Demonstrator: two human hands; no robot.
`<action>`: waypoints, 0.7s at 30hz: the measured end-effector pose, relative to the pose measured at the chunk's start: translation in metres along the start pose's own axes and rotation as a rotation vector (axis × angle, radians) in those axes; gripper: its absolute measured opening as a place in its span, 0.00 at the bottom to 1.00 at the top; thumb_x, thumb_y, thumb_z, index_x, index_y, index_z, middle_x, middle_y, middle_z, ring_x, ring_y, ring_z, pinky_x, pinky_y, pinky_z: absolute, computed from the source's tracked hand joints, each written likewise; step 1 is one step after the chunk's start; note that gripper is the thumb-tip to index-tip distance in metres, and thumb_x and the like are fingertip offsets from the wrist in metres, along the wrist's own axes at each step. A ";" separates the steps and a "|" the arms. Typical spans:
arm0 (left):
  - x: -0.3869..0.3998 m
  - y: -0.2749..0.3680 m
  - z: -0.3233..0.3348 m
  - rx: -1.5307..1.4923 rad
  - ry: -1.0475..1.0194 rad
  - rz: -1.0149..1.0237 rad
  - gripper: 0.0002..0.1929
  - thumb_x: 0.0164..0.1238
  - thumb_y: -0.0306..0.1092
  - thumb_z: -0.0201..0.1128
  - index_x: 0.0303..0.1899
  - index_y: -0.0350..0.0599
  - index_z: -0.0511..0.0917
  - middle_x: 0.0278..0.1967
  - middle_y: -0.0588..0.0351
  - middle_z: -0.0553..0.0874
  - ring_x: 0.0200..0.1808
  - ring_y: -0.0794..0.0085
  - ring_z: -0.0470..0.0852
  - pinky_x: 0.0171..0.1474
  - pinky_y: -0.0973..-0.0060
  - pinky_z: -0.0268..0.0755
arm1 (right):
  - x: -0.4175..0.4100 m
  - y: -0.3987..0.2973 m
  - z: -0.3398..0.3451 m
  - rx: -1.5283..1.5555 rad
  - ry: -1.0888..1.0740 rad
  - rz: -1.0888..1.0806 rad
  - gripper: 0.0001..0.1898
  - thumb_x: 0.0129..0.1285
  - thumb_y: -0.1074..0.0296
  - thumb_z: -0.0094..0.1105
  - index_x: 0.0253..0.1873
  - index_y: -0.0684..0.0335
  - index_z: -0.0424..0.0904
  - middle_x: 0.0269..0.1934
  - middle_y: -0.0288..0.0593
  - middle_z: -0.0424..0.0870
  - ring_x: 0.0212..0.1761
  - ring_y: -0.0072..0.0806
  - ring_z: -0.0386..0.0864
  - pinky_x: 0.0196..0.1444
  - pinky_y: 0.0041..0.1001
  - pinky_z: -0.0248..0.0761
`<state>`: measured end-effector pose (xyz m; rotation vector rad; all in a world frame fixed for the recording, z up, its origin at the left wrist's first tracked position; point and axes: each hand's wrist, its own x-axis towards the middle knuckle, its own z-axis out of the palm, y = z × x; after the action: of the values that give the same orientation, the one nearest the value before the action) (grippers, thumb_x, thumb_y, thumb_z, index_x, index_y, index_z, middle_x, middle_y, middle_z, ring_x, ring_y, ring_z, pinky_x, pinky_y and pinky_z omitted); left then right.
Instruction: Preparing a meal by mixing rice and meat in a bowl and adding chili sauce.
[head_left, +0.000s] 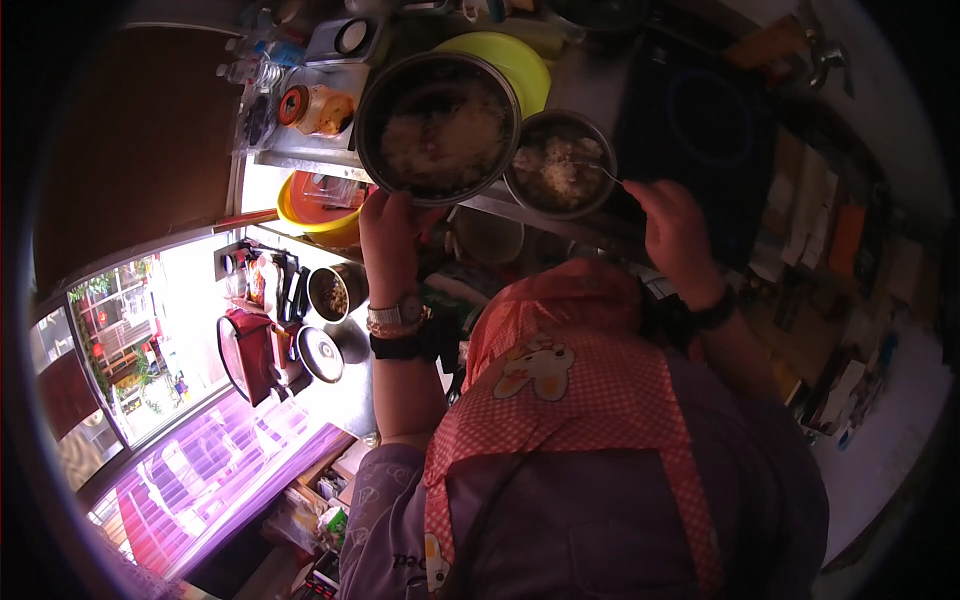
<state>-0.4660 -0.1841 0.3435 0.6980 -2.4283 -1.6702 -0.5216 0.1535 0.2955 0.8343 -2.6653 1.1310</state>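
Note:
A large dark metal bowl (367, 112) stands at the counter's front, holding pale crumbly food that looks like cooked rice. My left hand (390, 236) grips its near rim. Just right of it is a smaller metal bowl (609, 150), with clumps of similar pale food (559, 169) in it. Between the fingertips of my right hand (670, 221) is the thin handle of a metal utensil (609, 174). Its other end reaches into the food, so I cannot tell whether it is a spoon or a fork.
A lime-green plastic basin (532, 67) sits behind the large bowl. Left of it are a red-lidded jar (315, 110) and plastic bottles (259, 73). A dark induction cooktop (709, 112) lies to the right. Lower left are a yellow basin (289, 210) and metal pots (330, 294).

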 end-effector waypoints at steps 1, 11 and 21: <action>0.000 0.000 -0.001 0.000 -0.001 -0.001 0.08 0.68 0.28 0.51 0.38 0.33 0.77 0.30 0.53 0.85 0.24 0.74 0.81 0.27 0.79 0.73 | 0.000 -0.001 -0.002 -0.024 -0.015 0.009 0.21 0.54 0.85 0.54 0.53 0.62 0.81 0.36 0.47 0.77 0.41 0.45 0.78 0.43 0.40 0.73; -0.002 0.016 0.012 -0.102 -0.006 -0.085 0.10 0.68 0.30 0.51 0.40 0.31 0.78 0.31 0.53 0.87 0.31 0.71 0.89 0.25 0.82 0.70 | 0.012 0.012 0.036 -0.068 -0.026 0.010 0.22 0.53 0.84 0.54 0.54 0.60 0.81 0.36 0.47 0.78 0.41 0.46 0.77 0.42 0.41 0.73; -0.002 0.015 0.012 -0.275 0.031 -0.265 0.10 0.70 0.27 0.53 0.44 0.31 0.78 0.38 0.51 0.86 0.38 0.70 0.87 0.41 0.76 0.82 | 0.011 0.010 0.009 0.029 0.023 0.031 0.23 0.52 0.87 0.54 0.53 0.62 0.80 0.37 0.49 0.79 0.41 0.48 0.77 0.43 0.42 0.73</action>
<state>-0.4726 -0.1686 0.3524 1.0263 -2.0988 -2.0203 -0.5352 0.1481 0.2858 0.7825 -2.6587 1.1824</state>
